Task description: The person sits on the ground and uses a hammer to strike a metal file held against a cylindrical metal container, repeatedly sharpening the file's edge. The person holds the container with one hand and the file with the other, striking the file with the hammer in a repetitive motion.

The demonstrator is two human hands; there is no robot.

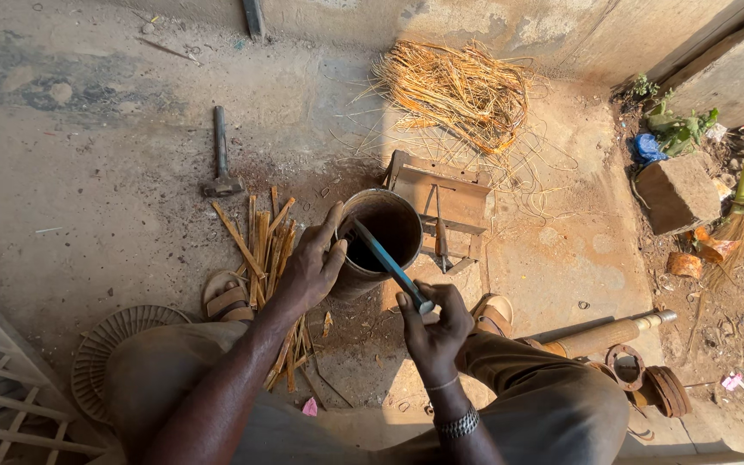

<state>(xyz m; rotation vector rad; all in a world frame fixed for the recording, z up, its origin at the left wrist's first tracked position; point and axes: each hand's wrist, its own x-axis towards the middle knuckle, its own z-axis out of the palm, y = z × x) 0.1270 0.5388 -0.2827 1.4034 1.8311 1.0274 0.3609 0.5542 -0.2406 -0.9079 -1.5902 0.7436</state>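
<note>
The left hand [313, 263] grips the rim of a rusty metal pot [378, 241] on the concrete floor [114, 172], beside split cane strips [267, 250]. The right hand [434, 323] holds a blue-bladed knife [387, 260], its tip angled into the pot.

Open concrete floor [88, 172] leftward; wooden stool [445, 202] close behind metal can [385, 237].

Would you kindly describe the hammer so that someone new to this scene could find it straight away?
Start at the big heap of straw by the wall and look left across the bare concrete floor. The hammer lies alone there, head nearest the person, just above the split wood strips. Unlike the blue-handled tool in the right hand, it is dark metal and untouched.
</note>
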